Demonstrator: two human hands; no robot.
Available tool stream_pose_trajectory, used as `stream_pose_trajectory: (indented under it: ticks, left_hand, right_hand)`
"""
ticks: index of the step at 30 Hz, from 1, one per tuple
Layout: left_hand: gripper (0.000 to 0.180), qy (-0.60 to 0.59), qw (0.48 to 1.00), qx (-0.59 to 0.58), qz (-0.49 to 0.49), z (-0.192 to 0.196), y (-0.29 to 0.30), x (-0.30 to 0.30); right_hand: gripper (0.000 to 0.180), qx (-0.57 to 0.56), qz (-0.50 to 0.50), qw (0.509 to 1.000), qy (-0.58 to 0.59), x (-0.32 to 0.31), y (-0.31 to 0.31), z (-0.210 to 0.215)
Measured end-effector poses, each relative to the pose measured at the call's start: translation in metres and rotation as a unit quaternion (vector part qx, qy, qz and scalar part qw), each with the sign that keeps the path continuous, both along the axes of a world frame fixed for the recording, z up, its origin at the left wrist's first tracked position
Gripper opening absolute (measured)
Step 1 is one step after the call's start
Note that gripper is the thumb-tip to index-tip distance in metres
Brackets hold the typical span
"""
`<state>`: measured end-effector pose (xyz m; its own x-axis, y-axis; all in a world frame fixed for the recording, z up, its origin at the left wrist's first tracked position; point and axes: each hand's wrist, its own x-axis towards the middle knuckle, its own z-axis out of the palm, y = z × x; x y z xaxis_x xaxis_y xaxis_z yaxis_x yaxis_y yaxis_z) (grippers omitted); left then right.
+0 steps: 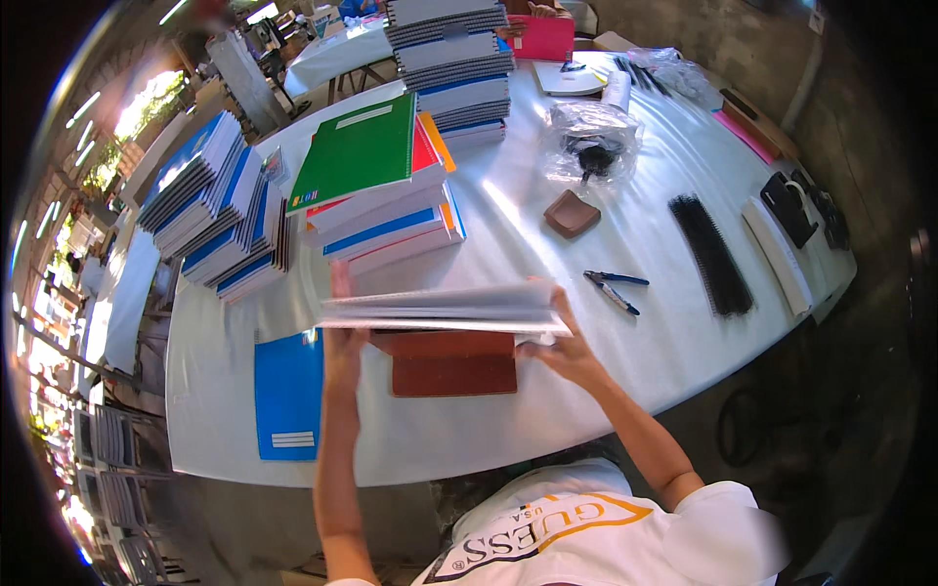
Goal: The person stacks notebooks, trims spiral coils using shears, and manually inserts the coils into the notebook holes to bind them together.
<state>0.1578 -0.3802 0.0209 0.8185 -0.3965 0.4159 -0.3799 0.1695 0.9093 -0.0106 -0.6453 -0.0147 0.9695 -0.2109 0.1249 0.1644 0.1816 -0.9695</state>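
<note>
Between my two hands I hold a stack of white paper sheets, raised with its edge toward me and slightly blurred by motion. My left hand grips its left end, fingers behind and thumb side near me. The right hand is closed round the other end. Just below the sheets, a reddish-brown block-like stand sits on the table, its back part covered by the paper. A blue notebook cover lies flat beside my left forearm. Right of the paper rest blue-handled pliers.
Beyond my hands stands a pile topped by a green cover. Spiral notebooks are heaped at left, with a taller stack behind. Black binding coils, a brown dish and a plastic bag lie right. Another person's hand shows at the far side.
</note>
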Motion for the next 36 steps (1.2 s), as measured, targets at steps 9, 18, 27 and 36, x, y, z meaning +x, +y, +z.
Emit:
stream_pose_trajectory:
  ticks: [9, 18, 27, 36]
  left_hand:
    - [0.092, 0.077, 0.994, 0.069, -0.017, -0.107, 0.045, -0.022]
    - [0.110, -0.292, 0.896, 0.229, 0.241, 0.098, 0.007, -0.052]
    - [0.069, -0.501, 0.684, 0.524, 0.084, 0.114, -0.127, -0.078]
    - [0.048, -0.413, 0.774, 0.480, -0.021, 0.113, -0.125, -0.078]
  right_hand:
    - [0.086, -0.317, -0.022, 0.945, -0.080, 0.008, -0.044, -0.022]
    - [0.020, -0.720, -0.433, 0.437, 0.320, 0.018, -0.328, -0.033]
    - [0.019, -0.680, -0.378, 0.538, 0.324, 0.014, -0.351, -0.023]
    - [0.020, -0.515, -0.236, 0.824, 0.011, -0.019, -0.191, 0.106]
